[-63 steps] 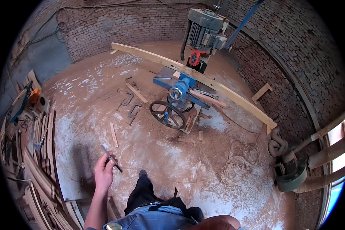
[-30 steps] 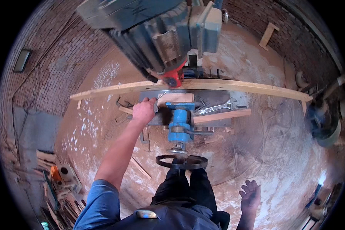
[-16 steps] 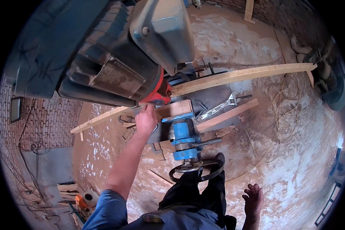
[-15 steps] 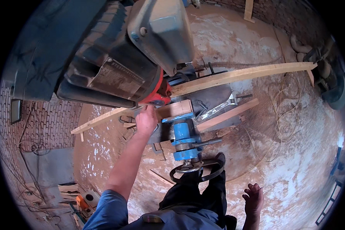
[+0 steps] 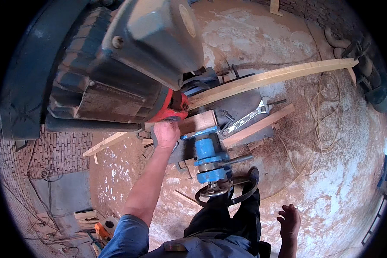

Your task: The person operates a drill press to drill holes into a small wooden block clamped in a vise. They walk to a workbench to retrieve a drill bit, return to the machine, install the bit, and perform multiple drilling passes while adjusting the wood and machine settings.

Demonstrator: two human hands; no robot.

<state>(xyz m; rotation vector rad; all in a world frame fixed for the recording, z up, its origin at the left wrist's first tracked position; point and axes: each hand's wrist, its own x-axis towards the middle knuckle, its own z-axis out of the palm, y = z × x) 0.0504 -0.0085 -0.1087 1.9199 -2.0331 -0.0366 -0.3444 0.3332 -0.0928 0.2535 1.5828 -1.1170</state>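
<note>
My left hand (image 5: 166,134) reaches up to the red collar (image 5: 173,106) at the lower end of a big dark grey machine motor (image 5: 109,101). Its fingers disappear beneath the collar, so what they touch or hold is hidden. Just right of this hand, a short wooden block (image 5: 198,122) lies against a blue clamp jaw (image 5: 200,132) on the machine. My right hand (image 5: 290,218) hangs in the air at the lower right, away from the machine. Its fingers are loosely bent and apart, with nothing in them.
A long wooden beam (image 5: 271,78) crosses behind the block. An adjustable wrench (image 5: 247,120) and a wooden strip (image 5: 260,124) lie on the machine table. The blue screw clamp (image 5: 205,148) ends in a handwheel (image 5: 241,195) before my legs. A cable (image 5: 320,129) loops over the dusty floor.
My left hand has gone further under the red collar, and its fingertips have passed out of sight. The motor appears shifted left as my view moved. My right hand stays hanging.
</note>
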